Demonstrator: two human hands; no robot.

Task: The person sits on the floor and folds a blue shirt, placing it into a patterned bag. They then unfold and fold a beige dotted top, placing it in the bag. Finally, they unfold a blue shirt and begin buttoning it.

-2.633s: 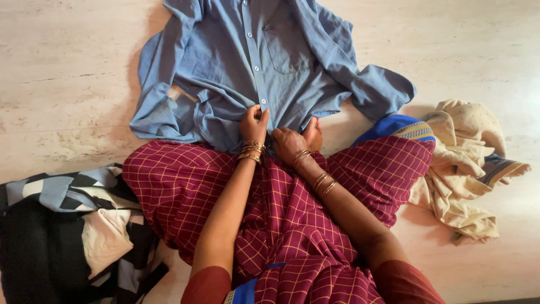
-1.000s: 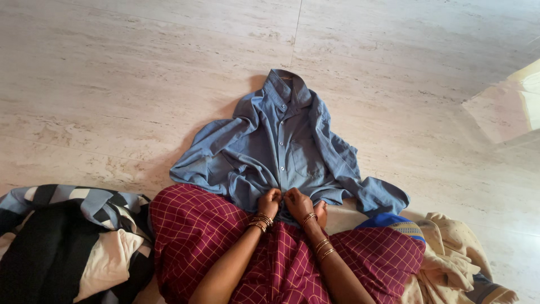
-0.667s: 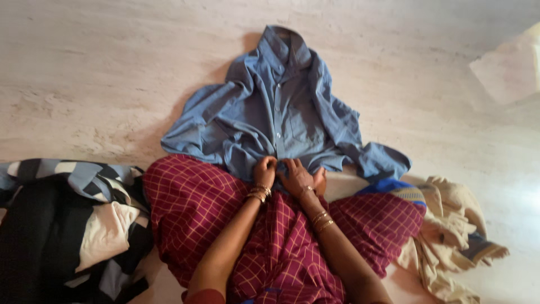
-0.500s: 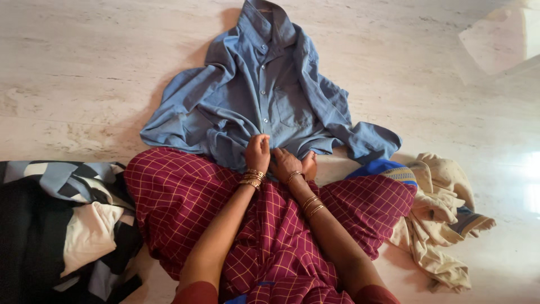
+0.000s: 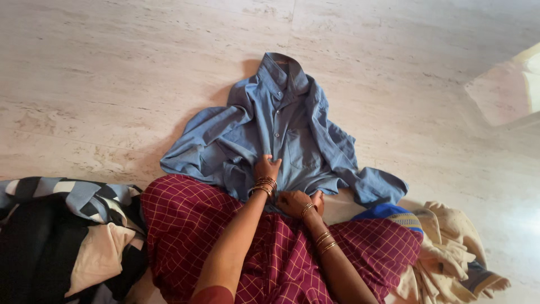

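Head cam: pale stone tile floor (image 5: 112, 84) w/ a crumpled blue button-up cotton shirt (image 5: 292, 135) lying flat just in front of the person's lap. Left hand (image 5: 267, 169) rests on shirt's button strip, fingers curled, pinching cloth; right hand (image 5: 298, 202) grips the shirt's bottom edge, fingers closed. Striped clothes pile (image 5: 62, 236) & cream cloth (image 5: 450, 253) are cut off at pic edges.

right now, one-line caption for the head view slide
Both hands, left hand and right hand, rest on the front of a crumpled blue button-up shirt spread on a pale stone floor.
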